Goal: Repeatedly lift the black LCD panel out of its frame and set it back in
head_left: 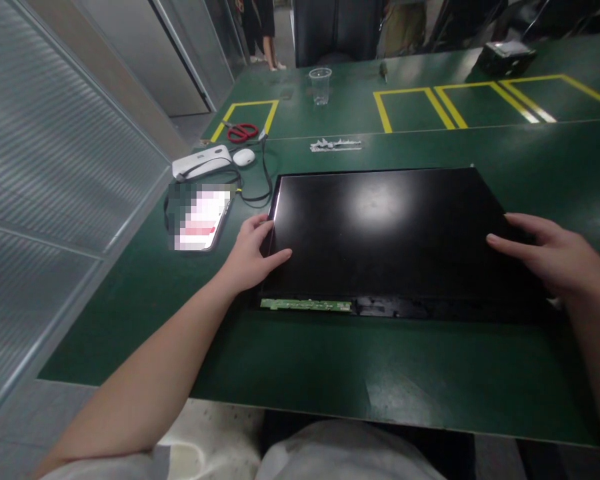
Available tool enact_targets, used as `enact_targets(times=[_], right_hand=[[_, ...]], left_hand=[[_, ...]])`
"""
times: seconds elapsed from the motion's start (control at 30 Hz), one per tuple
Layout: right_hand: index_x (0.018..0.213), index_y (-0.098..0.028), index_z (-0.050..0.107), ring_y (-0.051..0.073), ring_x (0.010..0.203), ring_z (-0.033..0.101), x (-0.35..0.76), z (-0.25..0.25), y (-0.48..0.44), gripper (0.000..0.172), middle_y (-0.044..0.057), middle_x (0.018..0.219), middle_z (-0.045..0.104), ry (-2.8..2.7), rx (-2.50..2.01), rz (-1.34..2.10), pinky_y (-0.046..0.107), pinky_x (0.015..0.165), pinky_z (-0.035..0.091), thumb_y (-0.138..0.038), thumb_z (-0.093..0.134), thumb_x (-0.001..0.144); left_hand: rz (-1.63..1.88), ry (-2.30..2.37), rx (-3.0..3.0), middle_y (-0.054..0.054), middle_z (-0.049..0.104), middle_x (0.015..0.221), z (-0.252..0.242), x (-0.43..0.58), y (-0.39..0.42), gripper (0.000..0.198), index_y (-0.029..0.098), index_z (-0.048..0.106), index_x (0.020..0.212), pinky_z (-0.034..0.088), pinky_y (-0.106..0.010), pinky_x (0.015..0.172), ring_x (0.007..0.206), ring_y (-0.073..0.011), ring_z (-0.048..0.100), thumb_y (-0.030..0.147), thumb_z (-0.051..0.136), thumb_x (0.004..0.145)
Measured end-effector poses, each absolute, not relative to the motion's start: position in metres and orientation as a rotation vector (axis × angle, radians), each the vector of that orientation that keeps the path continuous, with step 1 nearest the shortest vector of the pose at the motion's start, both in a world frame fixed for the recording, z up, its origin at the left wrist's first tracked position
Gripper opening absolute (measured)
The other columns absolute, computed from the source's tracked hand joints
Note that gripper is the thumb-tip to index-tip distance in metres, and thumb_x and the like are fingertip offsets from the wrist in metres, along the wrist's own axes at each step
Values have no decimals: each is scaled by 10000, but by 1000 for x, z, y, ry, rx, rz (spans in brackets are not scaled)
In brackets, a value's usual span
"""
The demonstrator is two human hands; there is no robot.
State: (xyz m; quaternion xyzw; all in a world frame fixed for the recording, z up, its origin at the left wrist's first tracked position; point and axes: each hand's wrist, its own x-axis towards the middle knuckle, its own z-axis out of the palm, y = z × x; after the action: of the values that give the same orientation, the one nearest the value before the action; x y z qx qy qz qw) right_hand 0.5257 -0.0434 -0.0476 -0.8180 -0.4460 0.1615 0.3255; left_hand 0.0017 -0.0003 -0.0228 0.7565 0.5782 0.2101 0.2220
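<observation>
A large black display panel (380,247) lies face up, its glossy surface reflecting a light. Along its near edge runs a narrow green circuit board (306,305) on the left part. My left hand (256,252) grips the panel's left side, thumb on the face and fingers at the edge. On the opposite side my right hand (545,248) holds the right edge in the same way, its fingertips partly hidden behind the rim. Whether the panel rests flat or is slightly raised I cannot tell.
Left of the panel are a lit phone (200,223), a white device with a strap (201,162), a white mouse-shaped piece (244,157), cables and red-handled scissors (243,133). Farther off stand a plastic cup (321,87) and a black box (506,60). People's legs (266,33) show beyond the green table (300,360).
</observation>
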Motion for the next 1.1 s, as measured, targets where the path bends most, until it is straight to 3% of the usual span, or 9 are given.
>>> enact_targets(times=[0.17, 0.3, 0.57, 0.8, 1.1], right_hand=[[1247, -322, 754, 386, 1233, 665, 529, -48, -43, 805, 87, 1332, 703, -1087, -2157, 517, 615, 1104, 518, -632, 891, 517], [1215, -312, 770, 393, 1314, 627, 527, -46, -43, 815, 90, 1400, 688, -1097, -2145, 494, 579, 1178, 461, -635, 907, 479], [1179, -309, 768, 380, 1302, 635, 528, -45, -42, 756, 83, 1391, 687, -1204, -2121, 483, 566, 1166, 477, -664, 885, 522], [1139, -267, 749, 400, 1396, 558, 514, -32, -41, 708, 102, 1455, 647, -1164, -2193, 494, 565, 1225, 401, -583, 856, 514], [1167, -280, 756, 384, 1329, 608, 530, -44, -40, 717, 103, 1429, 663, -1335, -2147, 421, 559, 1168, 458, -693, 822, 584]], left_hand=[[562, 1590, 2122, -198, 433, 1586, -22, 1, 0, 698, 160, 631, 1396, 273, -590, 1302, 1531, -426, 396, 570, 724, 839], [542, 1581, 2135, -220, 421, 1594, -21, 2, -1, 716, 135, 624, 1407, 273, -588, 1302, 1538, -434, 385, 589, 697, 858], [567, 1581, 2146, -198, 432, 1606, -23, 0, 0, 701, 172, 633, 1413, 299, -609, 1287, 1526, -436, 403, 588, 714, 854], [540, 1597, 2163, -252, 413, 1605, -22, 3, -2, 752, 91, 612, 1433, 281, -578, 1300, 1539, -442, 388, 576, 688, 863], [558, 1592, 2175, -209, 426, 1602, -23, 2, -2, 693, 162, 630, 1415, 292, -618, 1288, 1527, -443, 405, 586, 692, 871]])
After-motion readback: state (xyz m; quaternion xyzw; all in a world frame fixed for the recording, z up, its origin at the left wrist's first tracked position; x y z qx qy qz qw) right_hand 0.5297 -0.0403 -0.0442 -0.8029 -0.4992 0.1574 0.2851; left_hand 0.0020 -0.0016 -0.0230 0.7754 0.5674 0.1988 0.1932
